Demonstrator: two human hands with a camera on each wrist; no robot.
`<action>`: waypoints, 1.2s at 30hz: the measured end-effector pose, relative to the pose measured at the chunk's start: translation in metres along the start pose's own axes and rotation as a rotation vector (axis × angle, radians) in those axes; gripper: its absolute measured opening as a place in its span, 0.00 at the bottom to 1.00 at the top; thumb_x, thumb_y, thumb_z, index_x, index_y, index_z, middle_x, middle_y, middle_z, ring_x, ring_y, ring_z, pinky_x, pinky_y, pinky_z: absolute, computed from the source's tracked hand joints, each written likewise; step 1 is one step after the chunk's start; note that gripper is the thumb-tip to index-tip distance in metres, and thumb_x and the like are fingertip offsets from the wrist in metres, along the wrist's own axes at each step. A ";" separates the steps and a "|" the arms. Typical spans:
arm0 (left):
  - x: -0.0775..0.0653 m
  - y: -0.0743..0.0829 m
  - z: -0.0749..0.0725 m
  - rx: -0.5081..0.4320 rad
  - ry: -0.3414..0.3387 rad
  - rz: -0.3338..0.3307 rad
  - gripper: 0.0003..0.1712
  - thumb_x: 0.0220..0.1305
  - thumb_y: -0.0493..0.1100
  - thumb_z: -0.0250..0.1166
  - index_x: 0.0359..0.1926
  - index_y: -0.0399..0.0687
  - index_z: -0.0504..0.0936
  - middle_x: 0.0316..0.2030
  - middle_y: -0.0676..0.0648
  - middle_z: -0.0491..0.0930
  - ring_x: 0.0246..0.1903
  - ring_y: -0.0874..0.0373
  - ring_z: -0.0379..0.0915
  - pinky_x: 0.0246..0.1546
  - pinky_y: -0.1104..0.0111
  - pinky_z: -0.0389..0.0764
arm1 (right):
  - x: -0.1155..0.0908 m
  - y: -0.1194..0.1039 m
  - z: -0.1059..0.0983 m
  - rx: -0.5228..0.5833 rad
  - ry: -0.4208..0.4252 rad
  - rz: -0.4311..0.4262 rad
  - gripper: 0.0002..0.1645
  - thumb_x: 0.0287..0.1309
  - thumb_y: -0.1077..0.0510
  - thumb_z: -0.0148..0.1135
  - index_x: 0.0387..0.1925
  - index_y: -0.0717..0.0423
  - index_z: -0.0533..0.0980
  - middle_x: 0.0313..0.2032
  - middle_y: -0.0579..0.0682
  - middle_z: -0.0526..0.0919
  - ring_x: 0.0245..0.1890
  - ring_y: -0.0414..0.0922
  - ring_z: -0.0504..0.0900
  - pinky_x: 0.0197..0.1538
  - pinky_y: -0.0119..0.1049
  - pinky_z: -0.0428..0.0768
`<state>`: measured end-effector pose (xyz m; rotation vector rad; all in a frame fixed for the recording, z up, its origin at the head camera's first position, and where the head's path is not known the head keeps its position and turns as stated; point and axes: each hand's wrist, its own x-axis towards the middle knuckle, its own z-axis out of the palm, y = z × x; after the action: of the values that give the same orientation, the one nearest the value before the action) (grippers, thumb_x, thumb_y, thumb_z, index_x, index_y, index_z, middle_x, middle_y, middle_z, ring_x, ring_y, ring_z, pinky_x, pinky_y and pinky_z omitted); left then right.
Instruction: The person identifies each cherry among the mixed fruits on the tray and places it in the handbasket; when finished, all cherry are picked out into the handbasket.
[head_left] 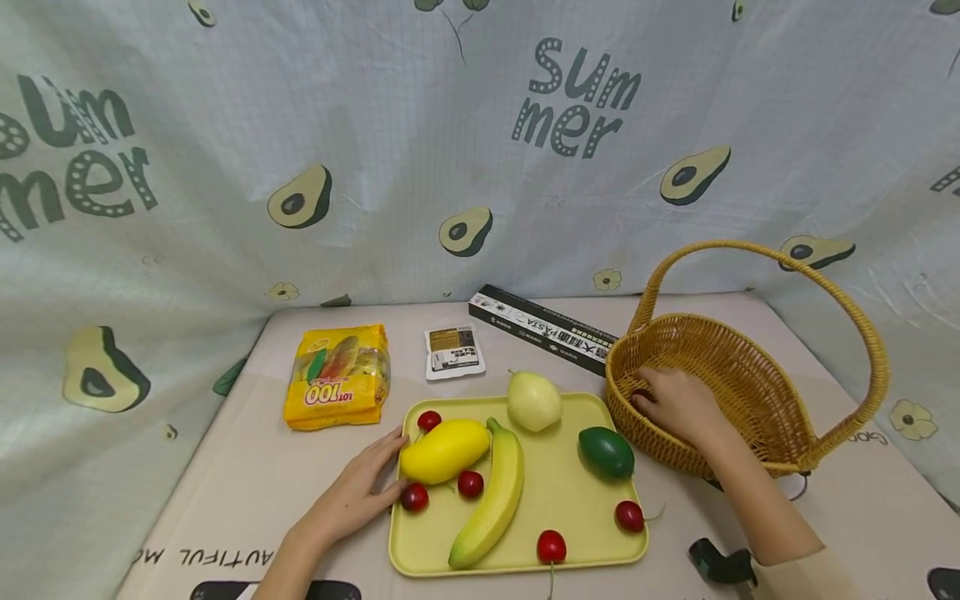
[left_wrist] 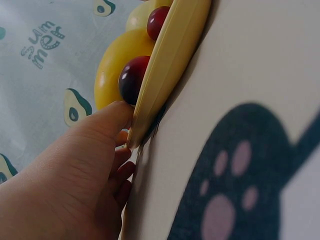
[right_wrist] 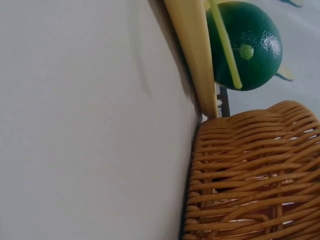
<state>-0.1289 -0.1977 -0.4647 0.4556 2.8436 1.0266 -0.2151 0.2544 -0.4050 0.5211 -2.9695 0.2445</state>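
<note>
In the head view my left hand [head_left: 352, 496] rests against the left rim of the yellow tray [head_left: 562, 483]. Its thumb lies beside a dark red cherry [left_wrist: 134, 80], also visible in the left wrist view. On the tray are a yellow mango [head_left: 446, 451], a banana [head_left: 495, 500], a pale green pear [head_left: 534, 401], a green avocado-like fruit [head_left: 606, 452] and several more cherries. My right hand [head_left: 686, 406] reaches down into the wicker basket [head_left: 738, 350] and pinches a dark red cherry [head_left: 641, 395], mostly covered by its fingers. The basket wall hides that hand in the right wrist view.
Left of the tray's far side lies a yellow packet [head_left: 337, 377]. A small white pouch [head_left: 454, 352] and a long black pasta box [head_left: 543, 327] sit behind the tray. The basket's tall handle [head_left: 862, 333] arches over its opening. A dark green object [head_left: 720, 562] is near my right forearm.
</note>
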 end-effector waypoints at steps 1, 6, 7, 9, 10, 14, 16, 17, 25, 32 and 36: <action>0.000 0.000 0.000 -0.001 0.003 0.002 0.34 0.58 0.46 0.63 0.65 0.49 0.64 0.67 0.48 0.57 0.64 0.48 0.53 0.62 0.49 0.57 | 0.000 -0.001 -0.001 -0.005 0.014 0.000 0.20 0.53 0.56 0.63 0.46 0.61 0.76 0.34 0.57 0.81 0.30 0.54 0.79 0.26 0.47 0.77; 0.001 -0.001 -0.001 -0.002 -0.005 0.002 0.34 0.58 0.47 0.63 0.65 0.49 0.64 0.67 0.48 0.56 0.65 0.48 0.53 0.62 0.48 0.56 | -0.003 -0.006 -0.004 -0.020 0.081 -0.009 0.19 0.52 0.57 0.63 0.46 0.61 0.76 0.36 0.59 0.81 0.33 0.57 0.79 0.30 0.49 0.78; 0.001 -0.001 -0.001 -0.003 -0.007 -0.001 0.34 0.58 0.47 0.63 0.65 0.49 0.64 0.67 0.48 0.56 0.65 0.48 0.53 0.62 0.49 0.56 | -0.004 -0.007 -0.004 -0.021 0.095 -0.016 0.19 0.52 0.58 0.63 0.45 0.62 0.76 0.36 0.59 0.81 0.34 0.57 0.79 0.31 0.50 0.78; 0.001 -0.001 -0.001 -0.006 -0.010 -0.004 0.34 0.58 0.47 0.63 0.65 0.49 0.64 0.67 0.48 0.56 0.65 0.49 0.52 0.62 0.49 0.56 | -0.005 -0.011 -0.006 -0.025 0.124 -0.029 0.18 0.51 0.58 0.63 0.45 0.62 0.77 0.36 0.59 0.81 0.34 0.57 0.79 0.32 0.49 0.79; 0.001 -0.001 -0.001 -0.008 -0.011 -0.003 0.34 0.58 0.47 0.63 0.65 0.49 0.64 0.67 0.48 0.56 0.65 0.48 0.52 0.62 0.49 0.55 | -0.005 -0.012 -0.006 -0.028 0.141 -0.037 0.18 0.50 0.59 0.63 0.45 0.62 0.77 0.36 0.59 0.81 0.35 0.57 0.79 0.32 0.49 0.79; 0.001 0.000 0.000 -0.013 -0.008 0.003 0.34 0.58 0.47 0.63 0.65 0.48 0.64 0.67 0.47 0.57 0.65 0.47 0.53 0.62 0.48 0.55 | -0.007 -0.019 -0.010 -0.025 0.212 -0.068 0.18 0.49 0.60 0.63 0.43 0.62 0.77 0.36 0.59 0.81 0.37 0.58 0.78 0.35 0.51 0.78; 0.001 0.000 -0.001 -0.014 -0.009 0.001 0.34 0.58 0.47 0.63 0.65 0.48 0.64 0.67 0.47 0.57 0.65 0.48 0.53 0.62 0.48 0.56 | -0.008 -0.022 -0.012 -0.023 0.253 -0.085 0.17 0.49 0.60 0.63 0.43 0.62 0.77 0.35 0.59 0.81 0.37 0.58 0.78 0.36 0.51 0.78; 0.001 0.000 -0.001 -0.014 -0.009 -0.001 0.34 0.58 0.47 0.63 0.65 0.48 0.64 0.67 0.47 0.57 0.65 0.48 0.53 0.62 0.48 0.56 | -0.008 -0.024 -0.013 -0.021 0.274 -0.093 0.17 0.48 0.61 0.63 0.43 0.62 0.78 0.35 0.59 0.81 0.37 0.57 0.78 0.36 0.51 0.77; 0.000 0.000 -0.002 -0.005 -0.007 0.004 0.34 0.59 0.47 0.63 0.65 0.49 0.63 0.67 0.48 0.56 0.65 0.48 0.52 0.62 0.48 0.55 | -0.018 -0.044 -0.021 0.024 0.379 -0.172 0.19 0.46 0.61 0.64 0.43 0.61 0.77 0.36 0.57 0.81 0.38 0.55 0.76 0.39 0.51 0.76; 0.001 0.000 -0.002 0.000 -0.009 0.005 0.34 0.59 0.47 0.62 0.65 0.49 0.63 0.67 0.48 0.57 0.65 0.48 0.52 0.62 0.48 0.55 | -0.025 -0.058 -0.021 0.024 0.379 -0.229 0.24 0.46 0.60 0.66 0.47 0.62 0.75 0.36 0.55 0.80 0.38 0.53 0.76 0.40 0.48 0.77; 0.001 0.000 -0.001 -0.006 -0.007 0.008 0.34 0.59 0.48 0.63 0.65 0.49 0.64 0.67 0.47 0.57 0.65 0.48 0.53 0.62 0.48 0.55 | -0.030 -0.065 -0.019 0.022 0.386 -0.262 0.25 0.45 0.59 0.67 0.48 0.61 0.75 0.36 0.53 0.80 0.39 0.52 0.77 0.40 0.47 0.77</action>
<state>-0.1298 -0.1983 -0.4637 0.4698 2.8339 1.0319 -0.1627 0.2073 -0.3821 0.7605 -2.4985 0.3115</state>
